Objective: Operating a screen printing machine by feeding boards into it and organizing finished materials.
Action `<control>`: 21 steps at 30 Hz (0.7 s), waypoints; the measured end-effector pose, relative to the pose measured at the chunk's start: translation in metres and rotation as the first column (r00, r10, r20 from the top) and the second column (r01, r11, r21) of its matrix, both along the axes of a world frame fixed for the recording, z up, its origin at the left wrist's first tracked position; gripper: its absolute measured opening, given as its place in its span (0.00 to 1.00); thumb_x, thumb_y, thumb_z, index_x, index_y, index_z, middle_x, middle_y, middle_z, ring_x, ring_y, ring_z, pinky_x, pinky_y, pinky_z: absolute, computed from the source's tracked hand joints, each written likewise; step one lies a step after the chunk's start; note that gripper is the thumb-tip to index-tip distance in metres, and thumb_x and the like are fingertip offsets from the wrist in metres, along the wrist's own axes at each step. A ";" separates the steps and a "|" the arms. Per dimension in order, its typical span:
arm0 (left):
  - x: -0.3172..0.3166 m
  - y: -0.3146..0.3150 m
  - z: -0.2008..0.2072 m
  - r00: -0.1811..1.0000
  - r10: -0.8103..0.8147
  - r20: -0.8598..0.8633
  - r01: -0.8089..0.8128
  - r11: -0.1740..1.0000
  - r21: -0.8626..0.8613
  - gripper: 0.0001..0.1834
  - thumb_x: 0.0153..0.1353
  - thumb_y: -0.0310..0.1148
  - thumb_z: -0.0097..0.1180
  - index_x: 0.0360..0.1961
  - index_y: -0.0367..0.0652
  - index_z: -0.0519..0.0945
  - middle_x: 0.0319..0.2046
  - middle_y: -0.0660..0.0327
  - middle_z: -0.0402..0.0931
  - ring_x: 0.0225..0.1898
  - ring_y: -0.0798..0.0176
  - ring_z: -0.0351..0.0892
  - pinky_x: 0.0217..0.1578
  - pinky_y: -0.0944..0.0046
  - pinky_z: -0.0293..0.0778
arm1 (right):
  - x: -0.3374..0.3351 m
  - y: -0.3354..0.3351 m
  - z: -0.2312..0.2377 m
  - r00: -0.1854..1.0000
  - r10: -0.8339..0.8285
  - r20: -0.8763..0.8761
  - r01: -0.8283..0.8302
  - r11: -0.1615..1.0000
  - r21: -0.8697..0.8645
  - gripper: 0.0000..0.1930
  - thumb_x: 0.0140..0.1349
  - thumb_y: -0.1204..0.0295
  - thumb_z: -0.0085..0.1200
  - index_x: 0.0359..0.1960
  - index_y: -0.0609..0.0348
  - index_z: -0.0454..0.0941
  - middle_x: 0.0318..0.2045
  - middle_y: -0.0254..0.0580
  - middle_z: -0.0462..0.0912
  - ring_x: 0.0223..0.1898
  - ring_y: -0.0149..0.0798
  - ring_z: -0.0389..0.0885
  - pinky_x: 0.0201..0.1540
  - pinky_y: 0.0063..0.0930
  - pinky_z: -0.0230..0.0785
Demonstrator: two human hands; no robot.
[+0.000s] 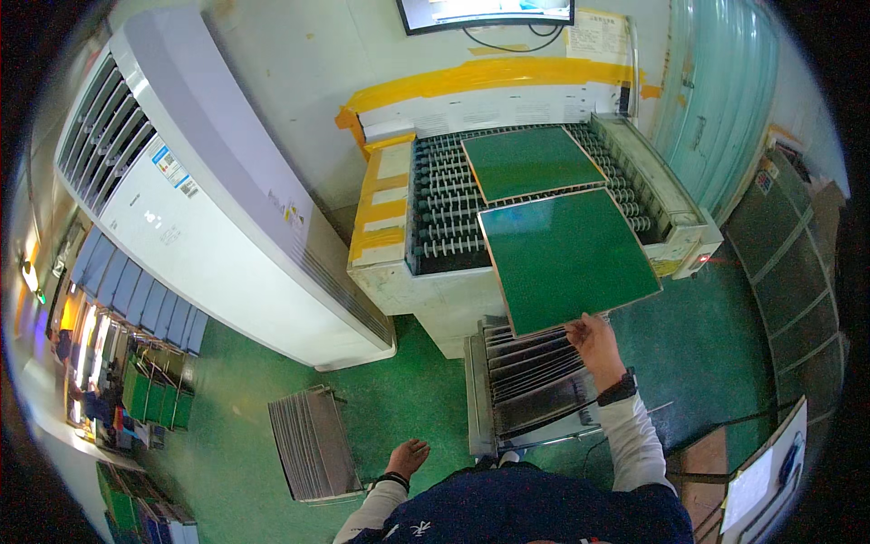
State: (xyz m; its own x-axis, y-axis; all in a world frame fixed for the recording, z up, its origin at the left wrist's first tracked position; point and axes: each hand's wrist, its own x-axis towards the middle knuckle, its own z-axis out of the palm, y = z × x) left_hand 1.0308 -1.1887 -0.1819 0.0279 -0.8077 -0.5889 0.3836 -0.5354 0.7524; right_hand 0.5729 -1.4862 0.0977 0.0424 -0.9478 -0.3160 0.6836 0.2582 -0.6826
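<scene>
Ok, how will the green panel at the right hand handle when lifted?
The near green panel is probably stiff: it reaches from the rollers to the right hand without obvious sag. Thin edges suggest it's light for its size. Its shiny face may be slippery.

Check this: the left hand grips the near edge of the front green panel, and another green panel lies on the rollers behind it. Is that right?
No: the head view shows the right hand gripping the front green panel by its near edge; another green panel lies on the rollers behind.
</scene>
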 end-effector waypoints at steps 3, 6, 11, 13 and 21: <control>-0.014 -0.011 0.034 0.856 0.425 -0.295 -0.325 0.885 0.333 0.28 0.70 0.34 0.39 0.67 0.32 0.51 0.63 0.42 0.59 0.59 0.42 0.65 0.57 0.52 0.70 | 0.002 -0.005 0.002 1.000 0.005 -0.019 -0.005 0.999 -0.038 0.06 0.65 0.70 0.50 0.33 0.58 0.70 0.28 0.44 0.80 0.28 0.39 0.80 0.31 0.31 0.75; -0.016 -0.012 0.048 0.858 0.437 -0.271 -0.338 0.876 0.344 0.28 0.70 0.34 0.39 0.67 0.32 0.51 0.63 0.43 0.58 0.59 0.43 0.65 0.56 0.52 0.70 | 0.005 -0.010 0.007 1.000 0.013 -0.024 -0.014 0.999 -0.032 0.07 0.66 0.69 0.49 0.33 0.60 0.71 0.27 0.45 0.80 0.27 0.38 0.80 0.30 0.31 0.75; -0.022 -0.015 0.061 0.856 0.449 -0.256 -0.348 0.867 0.358 0.28 0.70 0.34 0.39 0.67 0.32 0.51 0.64 0.43 0.57 0.59 0.43 0.65 0.55 0.52 0.71 | 0.004 -0.020 0.005 0.998 0.027 -0.048 -0.027 1.000 0.004 0.06 0.65 0.71 0.49 0.33 0.61 0.72 0.27 0.44 0.81 0.27 0.39 0.80 0.31 0.32 0.76; -0.023 -0.016 0.062 0.864 0.447 -0.231 -0.347 0.862 0.371 0.28 0.71 0.35 0.38 0.67 0.33 0.51 0.64 0.43 0.57 0.59 0.43 0.66 0.54 0.53 0.72 | 0.005 -0.021 0.008 0.999 0.016 -0.041 -0.016 1.000 -0.007 0.06 0.65 0.71 0.49 0.33 0.61 0.72 0.28 0.44 0.81 0.27 0.39 0.81 0.31 0.32 0.76; -0.015 -0.012 0.027 0.841 0.457 -0.289 -0.340 0.863 0.374 0.28 0.71 0.35 0.39 0.67 0.34 0.52 0.63 0.44 0.58 0.58 0.43 0.67 0.52 0.53 0.72 | 0.003 -0.037 0.006 0.997 0.050 -0.066 -0.050 0.999 -0.005 0.07 0.64 0.70 0.51 0.35 0.62 0.71 0.30 0.46 0.80 0.33 0.41 0.81 0.36 0.32 0.77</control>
